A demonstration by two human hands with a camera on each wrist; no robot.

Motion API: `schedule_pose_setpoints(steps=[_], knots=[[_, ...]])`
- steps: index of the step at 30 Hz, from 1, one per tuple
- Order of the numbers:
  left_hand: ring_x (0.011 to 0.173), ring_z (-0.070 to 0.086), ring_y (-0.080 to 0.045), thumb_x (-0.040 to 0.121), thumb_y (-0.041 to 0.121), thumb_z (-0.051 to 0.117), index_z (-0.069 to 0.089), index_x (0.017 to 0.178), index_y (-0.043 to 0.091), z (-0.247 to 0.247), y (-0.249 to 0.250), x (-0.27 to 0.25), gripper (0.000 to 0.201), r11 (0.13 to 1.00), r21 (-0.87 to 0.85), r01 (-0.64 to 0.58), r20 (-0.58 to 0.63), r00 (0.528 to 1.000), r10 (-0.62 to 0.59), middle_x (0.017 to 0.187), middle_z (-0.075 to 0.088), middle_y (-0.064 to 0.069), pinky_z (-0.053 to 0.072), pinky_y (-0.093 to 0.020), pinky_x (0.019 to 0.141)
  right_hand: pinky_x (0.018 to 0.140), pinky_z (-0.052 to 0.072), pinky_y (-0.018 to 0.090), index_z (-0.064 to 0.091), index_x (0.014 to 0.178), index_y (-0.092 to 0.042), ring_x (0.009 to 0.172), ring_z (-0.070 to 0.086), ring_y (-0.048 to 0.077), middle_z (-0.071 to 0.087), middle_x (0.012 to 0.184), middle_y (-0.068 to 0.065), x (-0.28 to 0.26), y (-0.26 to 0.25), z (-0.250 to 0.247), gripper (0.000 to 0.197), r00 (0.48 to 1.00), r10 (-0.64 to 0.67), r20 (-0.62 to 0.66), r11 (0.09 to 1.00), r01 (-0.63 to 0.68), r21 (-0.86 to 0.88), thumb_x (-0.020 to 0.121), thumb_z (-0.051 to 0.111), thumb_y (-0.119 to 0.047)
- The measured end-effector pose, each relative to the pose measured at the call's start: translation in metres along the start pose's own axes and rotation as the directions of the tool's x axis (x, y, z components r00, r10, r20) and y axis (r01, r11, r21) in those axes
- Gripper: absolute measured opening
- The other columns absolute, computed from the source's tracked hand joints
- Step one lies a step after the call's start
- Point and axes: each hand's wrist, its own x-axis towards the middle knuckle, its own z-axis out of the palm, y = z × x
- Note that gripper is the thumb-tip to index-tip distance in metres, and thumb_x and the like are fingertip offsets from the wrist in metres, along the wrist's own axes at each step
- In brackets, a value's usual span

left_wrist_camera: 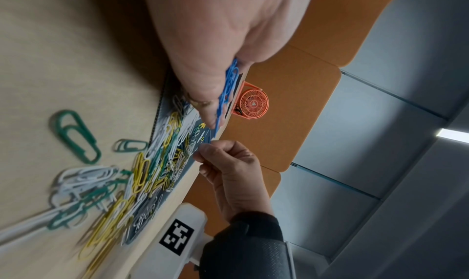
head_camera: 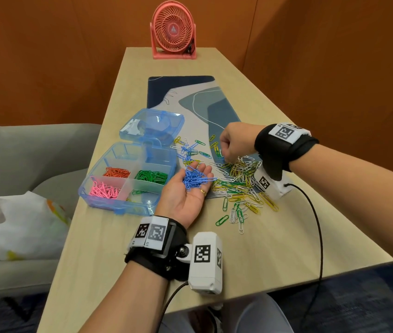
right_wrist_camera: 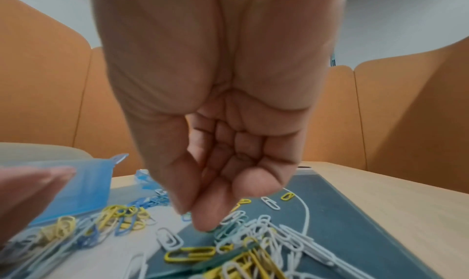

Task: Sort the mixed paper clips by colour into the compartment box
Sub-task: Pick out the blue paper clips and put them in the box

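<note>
My left hand (head_camera: 184, 188) lies palm up beside the box, fingers relaxed, carrying a heap of blue paper clips (head_camera: 196, 178); the same blue clips (left_wrist_camera: 228, 86) show edge-on in the left wrist view. My right hand (head_camera: 224, 153) hovers over the mixed pile (head_camera: 238, 179) of yellow, white and green clips, fingers curled. Its thumb and forefinger (right_wrist_camera: 200, 221) pinch a small blue-green clip (right_wrist_camera: 186, 216) at the pile's top. The clear blue compartment box (head_camera: 118, 209) stands open, with orange clips (head_camera: 116, 173), green clips (head_camera: 151, 176) and pink clips (head_camera: 104, 191) in separate compartments.
More blue, white and yellow clips (head_camera: 188, 150) lie scattered behind my left hand on a blue-grey mat (head_camera: 190, 99). The box lid (head_camera: 152, 126) lies back, open. A pink fan (head_camera: 173, 30) stands at the far end. A white bag (head_camera: 17, 224) sits on the grey sofa.
</note>
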Motion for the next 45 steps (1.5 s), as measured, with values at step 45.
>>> schedule_pose_setpoints(steps=[45], knots=[[0.128, 0.044, -0.031, 0.103, 0.022, 0.028, 0.055, 0.097, -0.001, -0.001, 0.001, 0.003, 0.036, 1.0, -0.005, 0.019, -0.013, 1.0, -0.019, 0.1, 0.057, -0.018, 0.038, -0.04, 0.096, 0.078, 0.053, 0.034, 0.071, 0.094, -0.004, 0.081, 0.061, 0.022, 0.071, 0.093, 0.01, 0.054, -0.018, 0.011, 0.022, 0.998, 0.055, 0.04, 0.994, -0.051, -0.1, 0.079, 0.071, -0.021]])
